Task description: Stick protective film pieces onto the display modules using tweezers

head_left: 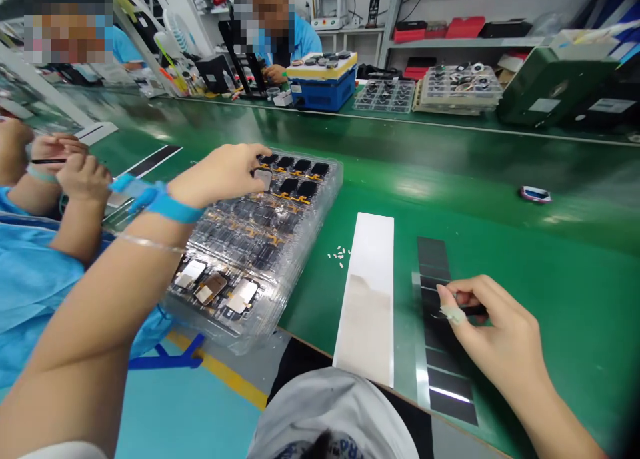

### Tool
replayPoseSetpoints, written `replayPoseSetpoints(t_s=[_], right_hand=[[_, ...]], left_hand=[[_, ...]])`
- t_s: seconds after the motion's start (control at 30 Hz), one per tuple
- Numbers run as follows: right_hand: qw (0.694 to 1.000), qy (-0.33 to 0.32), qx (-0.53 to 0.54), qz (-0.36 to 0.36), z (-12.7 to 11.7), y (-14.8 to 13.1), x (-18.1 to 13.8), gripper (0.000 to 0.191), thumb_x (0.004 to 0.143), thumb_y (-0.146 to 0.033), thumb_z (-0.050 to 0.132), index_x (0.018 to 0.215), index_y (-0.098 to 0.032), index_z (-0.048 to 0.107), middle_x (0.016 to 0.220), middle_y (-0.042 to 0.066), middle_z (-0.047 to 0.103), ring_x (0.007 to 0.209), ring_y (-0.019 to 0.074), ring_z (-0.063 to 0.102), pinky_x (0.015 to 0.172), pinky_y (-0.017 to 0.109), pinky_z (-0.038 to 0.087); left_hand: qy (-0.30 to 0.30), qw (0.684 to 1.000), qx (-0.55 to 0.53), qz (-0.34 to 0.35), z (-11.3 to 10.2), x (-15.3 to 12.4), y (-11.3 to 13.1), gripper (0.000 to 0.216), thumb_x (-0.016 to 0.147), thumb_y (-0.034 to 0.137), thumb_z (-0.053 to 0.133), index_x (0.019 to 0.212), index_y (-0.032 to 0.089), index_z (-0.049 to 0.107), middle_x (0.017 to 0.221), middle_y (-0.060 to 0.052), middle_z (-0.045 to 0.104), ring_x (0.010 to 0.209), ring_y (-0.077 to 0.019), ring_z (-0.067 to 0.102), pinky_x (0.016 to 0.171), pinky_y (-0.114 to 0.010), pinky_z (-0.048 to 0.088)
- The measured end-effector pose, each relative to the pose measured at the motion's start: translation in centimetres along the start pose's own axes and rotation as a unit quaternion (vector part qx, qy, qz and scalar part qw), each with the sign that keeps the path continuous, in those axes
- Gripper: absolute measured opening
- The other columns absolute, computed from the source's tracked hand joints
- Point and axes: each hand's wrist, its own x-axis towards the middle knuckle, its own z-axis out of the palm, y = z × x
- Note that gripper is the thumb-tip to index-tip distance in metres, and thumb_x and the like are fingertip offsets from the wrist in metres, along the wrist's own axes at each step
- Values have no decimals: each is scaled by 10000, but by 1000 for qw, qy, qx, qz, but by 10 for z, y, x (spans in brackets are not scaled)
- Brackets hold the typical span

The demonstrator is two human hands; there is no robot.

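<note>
My left hand (227,172) reaches over the far left side of a clear plastic tray (310,245). Its thumb and fingers pinch a small screen module (263,177) with a grey face, just above the tray's pockets. Black screens (307,191) with orange flex strips lie in the far rows, and several modules with silver or brown backs (243,295) sit at the near end. My right hand (500,339), its thumb wrapped in pale tape (453,313), is closed on dark tweezers (474,309). Their thin tip is over a strip of black rectangular pieces (437,342).
A white paper strip (367,299) lies between tray and black strip, with small white bits (340,253) beside it. A small purple-rimmed object (535,194) is farther right. At left are a co-worker's hands (83,175); another person (300,39) sits across, near a blue box (323,91).
</note>
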Motion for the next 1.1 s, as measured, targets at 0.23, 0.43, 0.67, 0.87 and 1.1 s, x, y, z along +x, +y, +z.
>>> replayPoseSetpoints(t_s=[0.23,0.43,0.67,0.87,1.1], right_hand=[[995,2,88,-47,-18,-31,9,44,877,-179,605,855,-217,607,767,23,579,584,125,492,476,259,380],[979,-91,139,-119,-14,-65,29,178,844,-234,644,1012,-195,602,909,52,624,652,133,536,502,259,430],[985,-40,119,-119,23,-54,19,118,885,-147,605,992,-184,573,916,28,642,649,86,582,512,201,467],[986,-35,75,-144,29,-52,15,76,917,-144,583,974,-174,623,921,43,659,733,109,649,593,218,533],[987,-23,28,-154,39,-54,10,146,952,-191,515,965,-154,655,886,22,698,725,103,670,604,208,528]], left_hand=[[144,961,-180,155,19,-135,78,189,940,251,473,1033,270,637,1047,-27,675,945,-177,658,756,-297,533],[53,863,-498,65,75,-155,140,130,974,169,428,1075,251,436,996,-29,651,927,-159,666,760,-275,550],[-50,730,-679,55,120,-120,159,86,992,285,491,1014,208,522,827,-6,600,732,-133,598,657,-236,480],[-58,719,-692,28,125,-121,162,71,991,294,501,984,224,504,777,12,610,681,-142,591,640,-252,455],[-35,788,-613,41,130,-126,156,172,965,354,517,1016,203,582,813,-8,645,718,-157,641,640,-222,505]])
